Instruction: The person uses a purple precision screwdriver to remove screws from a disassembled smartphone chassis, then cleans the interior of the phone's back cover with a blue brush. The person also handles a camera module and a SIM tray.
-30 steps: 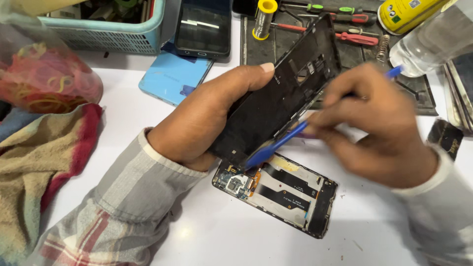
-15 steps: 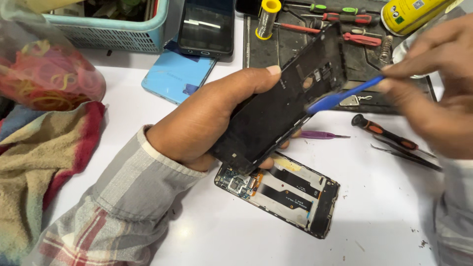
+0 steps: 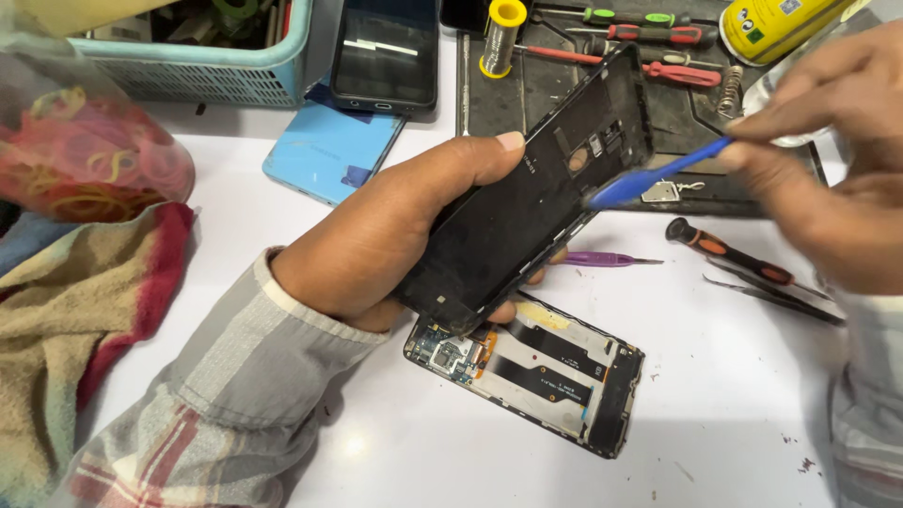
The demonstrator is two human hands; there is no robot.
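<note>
My left hand [image 3: 386,240] grips a black phone back cover [image 3: 527,202], held tilted above the white table with its inner side facing me. My right hand [image 3: 828,160] pinches a blue plastic pry tool [image 3: 658,177], whose tip rests at the cover's right edge. Below the cover, an opened phone body [image 3: 541,372] lies flat on the table with its circuit board and dark panels exposed.
A purple tool [image 3: 602,258], a black and orange screwdriver [image 3: 729,252] and tweezers [image 3: 776,301] lie on the table to the right. A dark mat [image 3: 527,94] at the back holds more screwdrivers and a solder spool [image 3: 500,36]. Two phones [image 3: 386,56] and a basket [image 3: 198,71] stand behind; a towel [image 3: 66,301] is at left.
My right hand has pulled away to the right with the blue pry tool, from the lower edge of the cover up to its right edge, uncovering the tools on the table.
</note>
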